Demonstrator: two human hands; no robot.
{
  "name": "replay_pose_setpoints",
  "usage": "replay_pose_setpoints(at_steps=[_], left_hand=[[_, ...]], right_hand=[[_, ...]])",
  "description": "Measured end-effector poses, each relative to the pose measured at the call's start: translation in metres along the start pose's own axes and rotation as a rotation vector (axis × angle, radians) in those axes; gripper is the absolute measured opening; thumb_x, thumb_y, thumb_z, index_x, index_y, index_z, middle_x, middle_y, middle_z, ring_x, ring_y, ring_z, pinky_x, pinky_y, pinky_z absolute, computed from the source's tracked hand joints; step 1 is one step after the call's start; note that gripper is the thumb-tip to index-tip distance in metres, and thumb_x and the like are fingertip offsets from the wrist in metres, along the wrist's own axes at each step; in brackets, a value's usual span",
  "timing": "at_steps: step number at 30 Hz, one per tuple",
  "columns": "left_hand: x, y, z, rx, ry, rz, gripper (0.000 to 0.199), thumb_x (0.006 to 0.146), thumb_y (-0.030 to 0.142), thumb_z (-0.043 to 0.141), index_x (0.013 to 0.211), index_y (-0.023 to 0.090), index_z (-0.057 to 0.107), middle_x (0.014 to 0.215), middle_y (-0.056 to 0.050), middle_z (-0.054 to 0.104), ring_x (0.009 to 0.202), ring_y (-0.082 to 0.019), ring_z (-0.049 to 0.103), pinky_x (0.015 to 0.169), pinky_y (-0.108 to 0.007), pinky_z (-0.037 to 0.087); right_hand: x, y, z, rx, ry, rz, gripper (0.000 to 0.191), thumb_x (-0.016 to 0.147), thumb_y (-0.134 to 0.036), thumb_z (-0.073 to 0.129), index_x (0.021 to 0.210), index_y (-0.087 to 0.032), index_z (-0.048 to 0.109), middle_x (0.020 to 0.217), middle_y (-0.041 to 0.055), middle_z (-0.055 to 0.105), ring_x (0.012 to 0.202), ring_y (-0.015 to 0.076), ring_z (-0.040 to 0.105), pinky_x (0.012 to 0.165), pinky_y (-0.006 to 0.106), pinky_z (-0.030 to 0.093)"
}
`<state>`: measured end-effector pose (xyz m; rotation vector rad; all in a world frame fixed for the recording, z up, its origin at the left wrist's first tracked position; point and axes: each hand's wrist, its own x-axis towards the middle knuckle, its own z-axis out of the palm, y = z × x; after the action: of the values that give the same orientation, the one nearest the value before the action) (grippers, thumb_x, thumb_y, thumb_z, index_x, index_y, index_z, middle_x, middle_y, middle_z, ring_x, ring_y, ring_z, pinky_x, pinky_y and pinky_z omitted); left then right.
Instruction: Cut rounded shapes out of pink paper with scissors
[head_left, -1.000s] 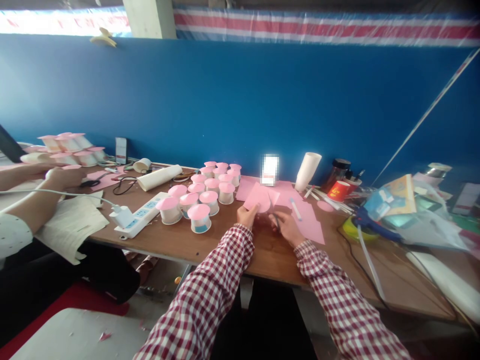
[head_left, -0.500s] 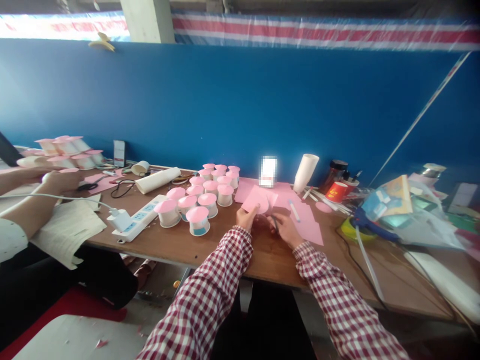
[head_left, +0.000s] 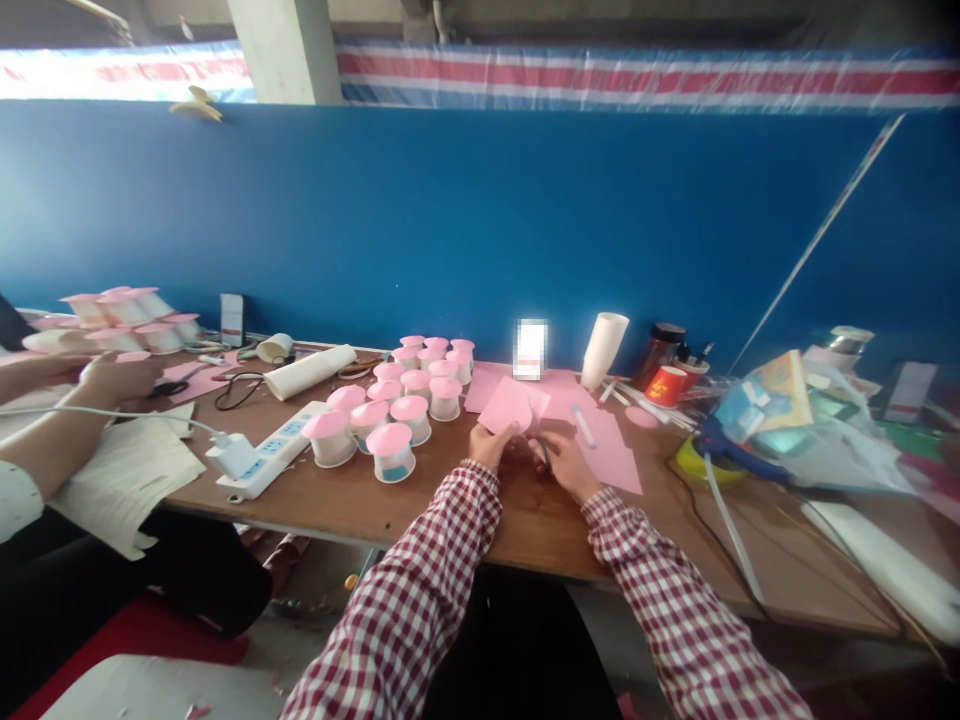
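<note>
Near the table's front edge, my left hand (head_left: pixel 491 444) is closed on a piece of pink paper (head_left: pixel 505 404) and holds it above the table. Just to its right, my right hand (head_left: pixel 564 462) is closed round the handles of dark scissors (head_left: pixel 545 458), whose blades are mostly hidden at the paper's edge. Behind both hands lie flat pink sheets (head_left: pixel 611 450), with a pale marker (head_left: pixel 583 426) on top. Left of my hands stand several paper cups with pink discs on top (head_left: pixel 393 452).
On the wooden table (head_left: pixel 315 510) are a white power strip (head_left: pixel 274 450), a stack of cups (head_left: pixel 601 350), a red cup (head_left: pixel 666 385) and a plastic bag (head_left: pixel 840 440). Another person's hands (head_left: pixel 112 385) work at the left beside more pink-topped cups.
The view has shifted slightly, so the table items sit a little lower and further left. My left hand still holds the paper, which has tilted slightly, and the scissors remain in my right hand.
</note>
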<state>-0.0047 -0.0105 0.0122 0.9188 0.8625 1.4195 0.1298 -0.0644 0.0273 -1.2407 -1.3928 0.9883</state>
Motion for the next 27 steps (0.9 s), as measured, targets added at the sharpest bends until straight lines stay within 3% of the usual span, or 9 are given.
replay_pose_setpoints(at_steps=[27], left_hand=[[0.0031,-0.0048,-0.0007,0.005,0.017,-0.009,0.039,0.051,0.036,0.08,0.073,0.009,0.063,0.055,-0.002,0.059,0.044,-0.008,0.05,0.041,-0.022,0.039]], right_hand=[[0.0014,0.0037,0.0008,0.022,-0.009,0.011,0.049,0.07,-0.051,0.065,0.101,-0.013,0.066,0.057,-0.0007,0.058,0.052,0.0127,0.055,0.05,0.026,0.049]])
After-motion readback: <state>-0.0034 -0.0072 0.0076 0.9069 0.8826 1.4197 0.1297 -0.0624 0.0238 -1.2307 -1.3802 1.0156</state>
